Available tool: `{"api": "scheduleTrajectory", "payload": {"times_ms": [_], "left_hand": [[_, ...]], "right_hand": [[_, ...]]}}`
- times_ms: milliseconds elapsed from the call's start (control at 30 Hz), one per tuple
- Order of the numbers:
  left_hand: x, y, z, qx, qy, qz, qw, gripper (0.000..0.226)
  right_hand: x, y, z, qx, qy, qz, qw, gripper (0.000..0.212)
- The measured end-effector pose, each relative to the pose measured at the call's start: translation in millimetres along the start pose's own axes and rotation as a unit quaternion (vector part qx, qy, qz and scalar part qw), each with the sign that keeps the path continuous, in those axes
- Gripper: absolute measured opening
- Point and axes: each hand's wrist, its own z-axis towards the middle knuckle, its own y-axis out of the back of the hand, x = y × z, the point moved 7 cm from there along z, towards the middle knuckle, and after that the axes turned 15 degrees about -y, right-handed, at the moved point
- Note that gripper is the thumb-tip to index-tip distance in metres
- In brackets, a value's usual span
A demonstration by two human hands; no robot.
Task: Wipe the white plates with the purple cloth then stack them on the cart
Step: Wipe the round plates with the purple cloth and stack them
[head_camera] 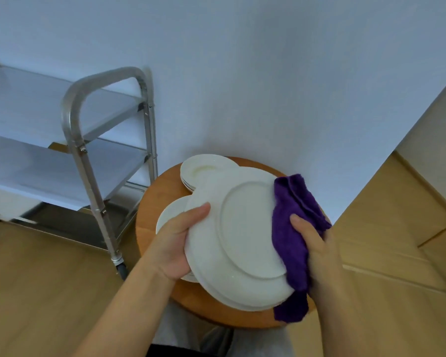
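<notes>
1. Left hand's fingers [198,211] are curling round the rim of a white plate [245,235], holding it tilted above the round desk [162,191].
2. Right hand [317,243] is pinching the purple cloth [291,228] against the plate's right rim.
3. More plates [204,167] are waiting at the desk's far and left edges; the cart [88,140] is showing none.

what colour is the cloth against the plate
Purple; the cloth shows best in the head view.

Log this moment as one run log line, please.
step: wiping | left hand: grips white plate | right hand: presses purple cloth on rim | cart: no plates seen
</notes>
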Motion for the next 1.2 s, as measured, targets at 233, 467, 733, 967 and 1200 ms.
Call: {"api": "scheduleTrajectory", "payload": {"times_ms": [233, 467, 733, 967, 1200], "left_hand": [[11, -8, -2, -0.136, -0.099, 0.085, 0.982, 0.054], [35, -25, -16, -0.017, -0.131, 0.350, 0.927, 0.026], [27, -34, -19, 0.144, -0.196, 0.615, 0.750, 0.035], [42, -56, -14, 0.305, -0.198, 0.790, 0.494, 0.055], [-14, 19, -11, -0.041, -0.205, 0.705, 0.678, 0.075]], "right_hand": [[-27, -30, -40, -0.159, 0.077, -0.055, 0.983, 0.054], [-29, -60, -29, 0.014, -0.060, 0.048, 0.997, 0.072], [7, -59, -50, 0.087, -0.003, 0.010, 0.996, 0.121], [0, -24, -50, -0.052, 0.027, 0.063, 0.996, 0.075], [-32, 2, -40, -0.112, -0.069, 0.159, 0.979, 0.035]]}}
